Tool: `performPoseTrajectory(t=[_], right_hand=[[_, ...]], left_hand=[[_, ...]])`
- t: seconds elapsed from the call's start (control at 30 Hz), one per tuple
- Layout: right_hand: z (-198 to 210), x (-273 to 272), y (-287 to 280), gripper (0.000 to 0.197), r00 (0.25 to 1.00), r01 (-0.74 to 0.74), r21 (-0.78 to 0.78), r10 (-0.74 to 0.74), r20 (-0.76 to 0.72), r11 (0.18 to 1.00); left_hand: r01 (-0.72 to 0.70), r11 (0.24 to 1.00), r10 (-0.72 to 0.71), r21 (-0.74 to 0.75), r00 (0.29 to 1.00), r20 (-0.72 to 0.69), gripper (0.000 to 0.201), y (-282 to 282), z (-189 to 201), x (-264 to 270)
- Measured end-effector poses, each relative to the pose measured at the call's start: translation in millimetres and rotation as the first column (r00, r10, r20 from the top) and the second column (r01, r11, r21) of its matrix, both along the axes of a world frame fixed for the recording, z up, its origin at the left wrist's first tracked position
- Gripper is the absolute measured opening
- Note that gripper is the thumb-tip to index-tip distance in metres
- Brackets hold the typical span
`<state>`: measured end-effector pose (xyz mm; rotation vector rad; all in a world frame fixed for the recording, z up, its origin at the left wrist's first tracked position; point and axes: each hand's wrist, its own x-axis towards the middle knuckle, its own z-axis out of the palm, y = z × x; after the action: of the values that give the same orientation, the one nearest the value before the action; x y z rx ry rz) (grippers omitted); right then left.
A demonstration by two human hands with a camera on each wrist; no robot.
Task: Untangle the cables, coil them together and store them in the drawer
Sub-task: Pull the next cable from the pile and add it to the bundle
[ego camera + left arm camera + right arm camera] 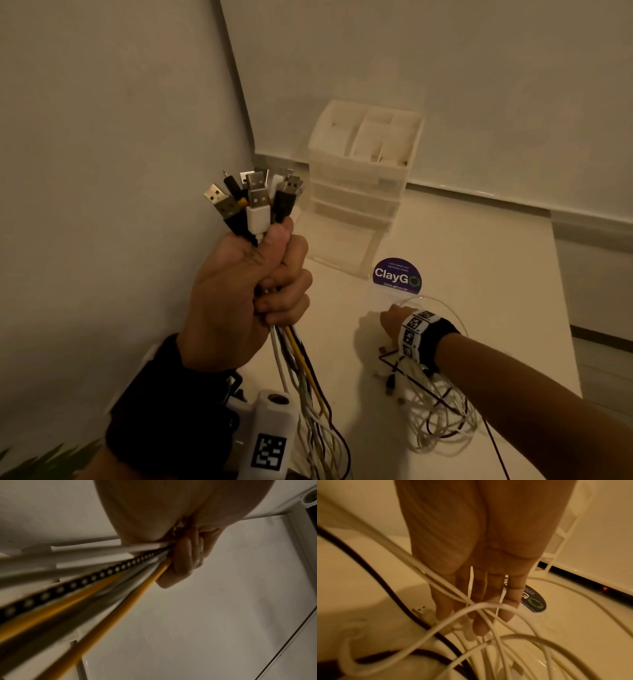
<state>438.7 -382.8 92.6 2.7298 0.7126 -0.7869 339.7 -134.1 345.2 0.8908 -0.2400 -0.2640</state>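
White, black and yellow cables [260,209] stood bunched in the left hand [239,291], fist tight (plugs upward). Right hand [481,574], fingers straight, lay among loose loops [442,418] near the drawer unit [359,185].

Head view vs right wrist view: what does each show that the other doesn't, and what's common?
Head only: the left hand gripping a bunch of cables with the plugs sticking up, and the whole drawer unit.

Right wrist only: the right hand's fingers straight, reaching into the loose cables, and a plug beside them.

Both: the right hand, the loose cables on the table, and the round sticker.
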Motion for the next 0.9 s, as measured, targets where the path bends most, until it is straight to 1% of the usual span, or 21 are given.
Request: performPoseTrajectory(t=[0.03,0.13,0.27,0.33,0.43,0.47,0.5,0.53,0.6,0.7,0.8,0.9], right_hand=[[2.0,-2.5,2.3,0.043,1.0,-0.019,-0.018,0.019,-0.007,1.0],[1.3,-4.4,10.5,0.036,0.999,-0.043,-0.048,0.043,-0.012,0.998],[-9.1,-7.3,6.3,0.035,0.998,-0.04,-0.014,0.039,-0.058,0.999],[-15.7,-9.2,0.2,0.038,0.998,0.041,0.016,-0.04,-0.055,0.999],[-17.2,-7.7,-3.1,0.042,0.969,0.231,0.096,-0.221,-0.106,0.968],[-17.4,-5.9,-3.0,0.042,0.957,0.273,0.125,-0.255,-0.138,0.954],[-18.5,-5.1,-3.4,0.043,0.953,0.284,0.149,-0.261,-0.155,0.947],[-19.4,-5.6,-4.0,0.042,0.953,0.281,0.156,-0.257,-0.159,0.947],[-23.6,-9.0,-3.5,0.043,0.962,0.251,0.115,-0.234,-0.144,0.961],[-28.5,-18.7,1.0,0.047,0.98,0.174,0.082,-0.164,-0.114,0.981],[-29.9,-24.9,4.1,0.046,0.991,0.085,0.059,-0.078,-0.11,0.995],[-31.9,-24.1,4.1,0.055,0.994,0.041,0.033,-0.037,-0.101,0.999]], left_hand=[[-0.003,1.0,0.003,0.003,1.0,-0.003,0.047,-0.6,-0.5,1.3],[-0.007,1.0,0.007,0.001,1.0,-0.01,0.043,-0.8,-2.6,5.6],[-0.001,1.0,0.001,-0.004,1.0,-0.012,0.04,-0.5,-4.9,9.5],[0.005,1.0,-0.005,-0.01,1.0,-0.007,0.037,-1.2,-6.2,11.8],[0.018,1.0,-0.018,-0.023,1.0,-0.01,0.036,-1.9,-8.1,14.8],[0.022,0.999,-0.023,-0.03,1.0,-0.012,0.036,-1.6,-8.7,15.6],[0.026,0.999,-0.026,-0.036,1.0,-0.012,0.036,-1.2,-9.3,16.2],[0.029,0.999,-0.029,-0.04,1.0,-0.011,0.036,-0.8,-10.0,16.6],[0.029,0.999,-0.03,-0.034,1.0,-0.007,0.035,-0.8,-10.9,16.8],[0.028,0.999,-0.029,-0.025,1.0,-0.01,0.035,-0.8,-11.6,15.9],[0.027,0.999,-0.028,-0.019,1.0,-0.01,0.036,0.0,-12.1,15.5],[0.028,1.0,-0.028,-0.007,1.0,-0.004,0.037,0.8,-12.4,16.4]])
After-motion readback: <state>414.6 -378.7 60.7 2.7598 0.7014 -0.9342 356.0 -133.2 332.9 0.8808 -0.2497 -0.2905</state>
